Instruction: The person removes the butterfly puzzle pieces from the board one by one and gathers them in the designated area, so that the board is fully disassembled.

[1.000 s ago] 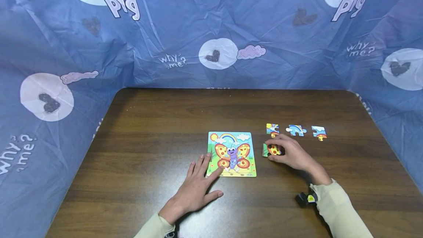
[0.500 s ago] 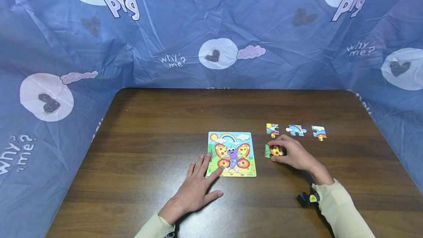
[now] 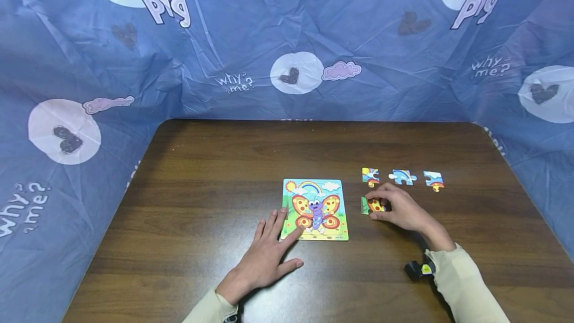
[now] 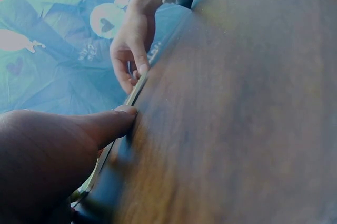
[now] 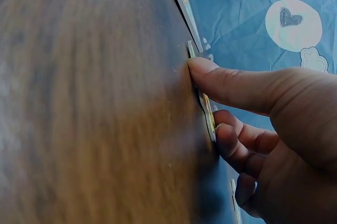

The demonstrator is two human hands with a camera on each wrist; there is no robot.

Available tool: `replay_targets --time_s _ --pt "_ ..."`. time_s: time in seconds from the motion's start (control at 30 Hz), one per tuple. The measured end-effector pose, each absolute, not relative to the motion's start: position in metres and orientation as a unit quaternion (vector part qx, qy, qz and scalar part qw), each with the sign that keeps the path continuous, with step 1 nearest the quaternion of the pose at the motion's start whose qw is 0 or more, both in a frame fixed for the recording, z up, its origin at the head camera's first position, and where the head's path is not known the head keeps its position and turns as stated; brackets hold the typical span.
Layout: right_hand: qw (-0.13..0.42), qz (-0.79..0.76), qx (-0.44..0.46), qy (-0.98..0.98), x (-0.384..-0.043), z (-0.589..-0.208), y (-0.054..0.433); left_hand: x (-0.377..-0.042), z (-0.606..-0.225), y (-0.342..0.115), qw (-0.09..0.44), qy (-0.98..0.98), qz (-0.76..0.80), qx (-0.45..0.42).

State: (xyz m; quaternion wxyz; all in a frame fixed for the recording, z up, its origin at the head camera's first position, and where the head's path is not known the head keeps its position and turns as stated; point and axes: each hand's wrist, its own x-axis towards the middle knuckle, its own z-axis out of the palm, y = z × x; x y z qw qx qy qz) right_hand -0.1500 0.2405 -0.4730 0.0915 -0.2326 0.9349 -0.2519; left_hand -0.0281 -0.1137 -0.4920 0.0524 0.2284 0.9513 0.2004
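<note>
My left hand (image 3: 264, 258) lies with straight, spread fingers at the lower left corner of a butterfly puzzle board (image 3: 334, 188), its index fingertip on the picture. To the right of the board, my right hand (image 3: 401, 208) pinches a jigsaw piece (image 3: 375, 205) with green and a red-and-yellow wing on it, between thumb and fingers at opposite edges. In the right wrist view this jigsaw piece (image 5: 207, 109) appears edge-on, close over the table, under the thumb. The fingers partly cover its right side.
Three more jigsaw pieces lie in a row behind the right hand: a sun piece (image 3: 370, 174), a rainbow piece (image 3: 403, 177) and a cloud piece (image 3: 433, 179). They rest on a brown wooden table (image 3: 215, 163). Blue printed cloth (image 3: 251, 24) hangs around its back and sides.
The right hand has shifted slightly to the right with the pinched jigsaw piece, away from the board. The left hand and the board have stayed in place.
</note>
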Motion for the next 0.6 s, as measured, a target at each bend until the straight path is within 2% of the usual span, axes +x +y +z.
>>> replay_targets --time_s 0.6 --pt "0.088 -0.257 -0.236 0.933 -0.1507 -0.4727 0.2422 -0.0276 -0.4905 -0.1141 0.050 0.951 0.200 0.229"
